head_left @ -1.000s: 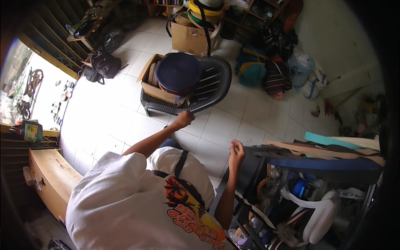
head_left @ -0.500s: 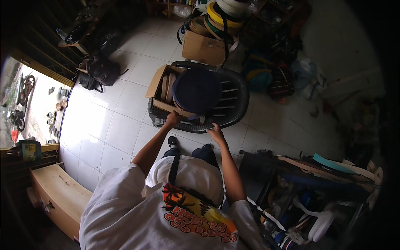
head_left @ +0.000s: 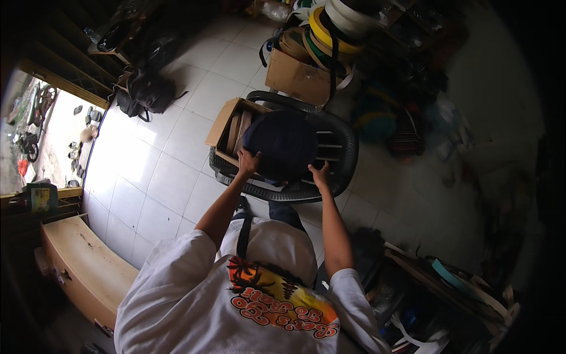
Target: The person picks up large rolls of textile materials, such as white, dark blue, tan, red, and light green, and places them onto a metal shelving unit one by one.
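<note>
A large, dark blue, round, flat-topped thing (head_left: pixel 280 144), perhaps a thick roll, sits on a black slatted plastic chair (head_left: pixel 348 141). My left hand (head_left: pixel 249 162) grips its near left edge, fingers curled against the side. At its near right edge, my right hand (head_left: pixel 320 175) presses with thumb and fingers, above the chair's slats. An open cardboard box (head_left: pixel 221 127) stands on the chair left of the round thing, with flat brown pieces (head_left: pixel 237 130) upright in it. The round thing hides part of the box and most of the seat.
Behind the chair, another cardboard box (head_left: pixel 298 79) carries yellow, white and green strap rolls (head_left: pixel 333 29). Dark bags (head_left: pixel 150 91) lie on the tiled floor at far left. A wooden cabinet (head_left: pixel 88 265) stands near left; strap-laden shelving (head_left: pixel 460 283) stands near right.
Both hands have moved forward from the near side of the box and chair rim onto the sides of the round thing. The view has shifted slightly.
</note>
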Demonstrator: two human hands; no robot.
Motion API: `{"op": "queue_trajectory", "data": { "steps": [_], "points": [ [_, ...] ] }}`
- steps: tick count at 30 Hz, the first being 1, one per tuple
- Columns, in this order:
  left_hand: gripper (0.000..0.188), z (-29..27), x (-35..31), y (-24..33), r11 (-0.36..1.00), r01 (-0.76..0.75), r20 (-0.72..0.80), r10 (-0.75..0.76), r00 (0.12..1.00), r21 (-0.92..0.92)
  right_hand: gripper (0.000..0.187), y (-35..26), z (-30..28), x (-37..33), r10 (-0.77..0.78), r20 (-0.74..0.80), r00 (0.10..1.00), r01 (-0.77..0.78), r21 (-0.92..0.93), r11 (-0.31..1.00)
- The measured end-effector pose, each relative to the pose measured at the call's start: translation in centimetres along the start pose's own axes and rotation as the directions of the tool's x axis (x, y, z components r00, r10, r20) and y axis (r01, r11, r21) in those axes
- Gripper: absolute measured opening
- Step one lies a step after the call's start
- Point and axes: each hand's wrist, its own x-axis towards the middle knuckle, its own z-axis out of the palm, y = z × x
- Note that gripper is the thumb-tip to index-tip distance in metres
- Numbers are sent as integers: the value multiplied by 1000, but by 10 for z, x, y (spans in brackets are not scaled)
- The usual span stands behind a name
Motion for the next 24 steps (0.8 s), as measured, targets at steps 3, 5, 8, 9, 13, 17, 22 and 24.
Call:
{"op": "queue_trajectory", "data": {
  "steps": [3, 5, 8, 9, 13, 17, 22, 24],
  "points": [
    [72, 5, 4, 13, 998, 45, -112, -41, 993, 35, 96, -8, -8, 26, -45, 37, 998, 43, 52, 998],
    [64, 7, 5, 19, 993, 90, -184, -76, 980, 71, 91, -14, -8, 39, -66, 87, 994, 55, 129, 990],
    [53, 6, 9, 20, 984, 124, -267, -87, 960, 125, 90, -24, -7, 54, -80, 188, 979, 39, 215, 976],
    [51, 8, 9, 22, 983, 121, -282, -79, 956, 137, 91, -26, -7, 57, -78, 222, 972, 24, 234, 972],
    [45, 6, 10, 27, 976, 131, -285, -78, 955, 172, 87, -34, -2, 63, 7, 176, 984, -33, 144, 989],
    [40, 3, 10, 22, 966, 154, -281, -92, 955, 210, 85, -37, -6, 56, 42, 209, 977, -77, 161, 984],
    [37, -2, 6, 30, 967, 155, -268, -98, 958, 201, 80, -36, -4, 44, 1, 92, 996, -21, 213, 977],
    [38, -8, 5, 37, 980, 113, -240, -72, 968, 162, 79, -37, -8, 38, 10, 72, 997, -28, 263, 964]
  ]
}}
